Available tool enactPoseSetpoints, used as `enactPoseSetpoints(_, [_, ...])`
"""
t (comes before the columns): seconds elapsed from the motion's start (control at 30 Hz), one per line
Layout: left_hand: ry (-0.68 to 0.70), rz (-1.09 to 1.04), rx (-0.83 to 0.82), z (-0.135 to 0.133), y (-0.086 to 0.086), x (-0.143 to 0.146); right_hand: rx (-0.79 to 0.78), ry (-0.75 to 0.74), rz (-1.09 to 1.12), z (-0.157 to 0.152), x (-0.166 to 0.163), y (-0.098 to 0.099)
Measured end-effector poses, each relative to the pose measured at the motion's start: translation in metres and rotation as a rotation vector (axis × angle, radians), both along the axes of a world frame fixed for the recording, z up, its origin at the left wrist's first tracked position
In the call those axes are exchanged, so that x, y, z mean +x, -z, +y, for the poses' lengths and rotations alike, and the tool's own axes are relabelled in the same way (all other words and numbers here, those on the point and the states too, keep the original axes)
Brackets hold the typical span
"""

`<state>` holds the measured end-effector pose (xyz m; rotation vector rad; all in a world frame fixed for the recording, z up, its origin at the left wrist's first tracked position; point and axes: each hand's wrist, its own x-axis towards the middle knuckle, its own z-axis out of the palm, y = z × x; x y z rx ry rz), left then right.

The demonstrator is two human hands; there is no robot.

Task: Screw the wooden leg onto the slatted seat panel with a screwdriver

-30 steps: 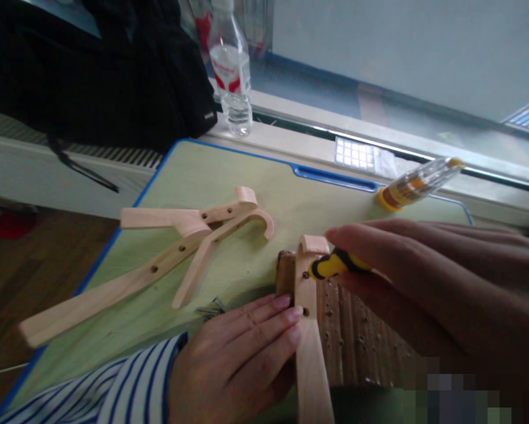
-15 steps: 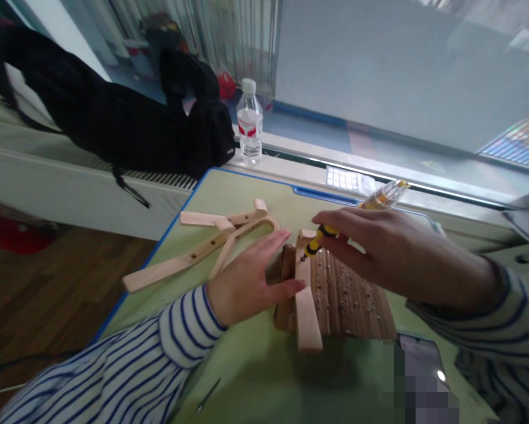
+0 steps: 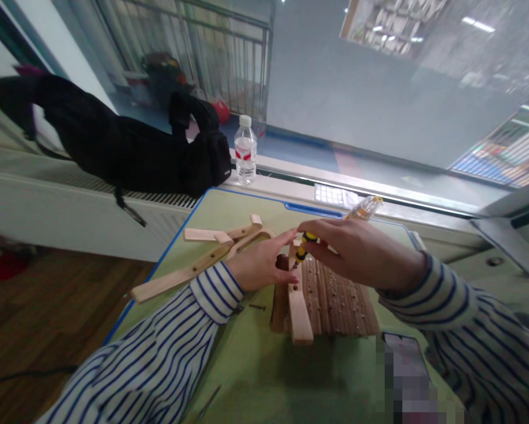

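My right hand [image 3: 357, 250] grips a small yellow-and-black screwdriver [image 3: 303, 244], its tip down on a light curved wooden strip [image 3: 298, 306]. That strip lies along the left edge of a brown slatted wooden panel [image 3: 339, 300] on the green table [image 3: 264, 365]. My left hand [image 3: 264, 265] rests beside the strip, fingers spread, with the fingertips touching the strip near the screwdriver tip. Both arms wear blue-and-white striped sleeves.
Two more curved wooden pieces [image 3: 202, 259] lie crossed at the table's left. A second clear-handled screwdriver [image 3: 364, 207] lies behind my right hand. A loose screw [image 3: 256, 307] is near my left wrist. A water bottle [image 3: 245, 150] and black bag [image 3: 127, 147] sit on the sill.
The view has pulled back and up, taking in more of the window. My left hand has drawn closer to the screwdriver tip; my right hand still holds the screwdriver on the strip.
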<state>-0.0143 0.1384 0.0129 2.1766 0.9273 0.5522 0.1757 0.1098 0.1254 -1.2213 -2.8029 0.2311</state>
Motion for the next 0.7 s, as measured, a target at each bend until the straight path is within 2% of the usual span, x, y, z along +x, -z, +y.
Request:
enactPoseSetpoints(0.37, [0.022, -0.051, -0.244, 0.0026, 0.0020, -0.0021, -0.022, 0.011, -0.035, 0.0029, -0.0042, 0.0044])
enactPoseSetpoints(0.7, [0.040, -0.122, -0.334, 0.0026, 0.0056, -0.0014, -0.026, -0.001, -0.132, 0.0032, -0.0088, 0.0029])
